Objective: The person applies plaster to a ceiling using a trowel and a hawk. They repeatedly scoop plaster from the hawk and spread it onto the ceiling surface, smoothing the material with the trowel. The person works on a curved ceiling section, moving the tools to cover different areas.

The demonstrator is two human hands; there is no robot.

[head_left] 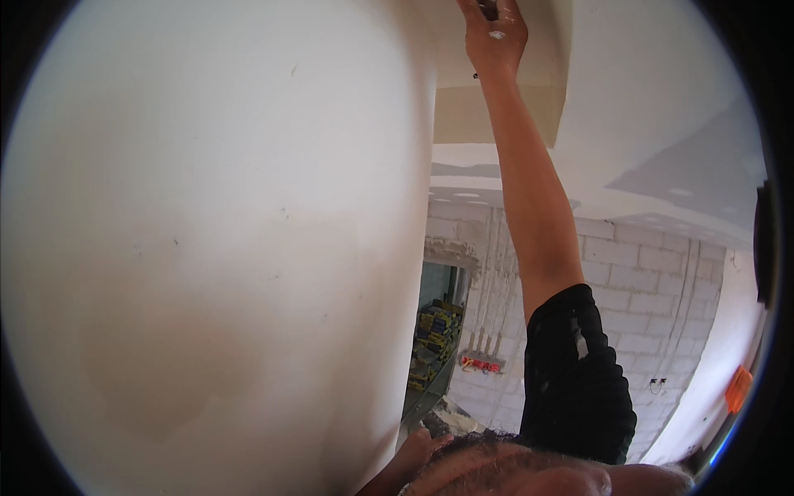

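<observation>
My right arm reaches straight up toward the ceiling. The right hand (496,45), with a white smear on its back, is closed around a dark tool (489,9); the top of the picture cuts off the rest, so its kind is hidden. Low in the view, my left hand (418,449) is closed at the edge of a dark flat plaster board (434,431). Off-white wet plaster (461,421) lies on that board, which is partly hidden by the hand and head.
A smooth white wall (207,207) fills the left side. Overhead is a stepped ceiling recess (496,116) beside a patched ceiling (662,124). Farther off are a bare block wall (628,264), red electrical boxes (482,364), stacked yellow-and-dark packages (437,339) in a doorway, and something orange (738,388).
</observation>
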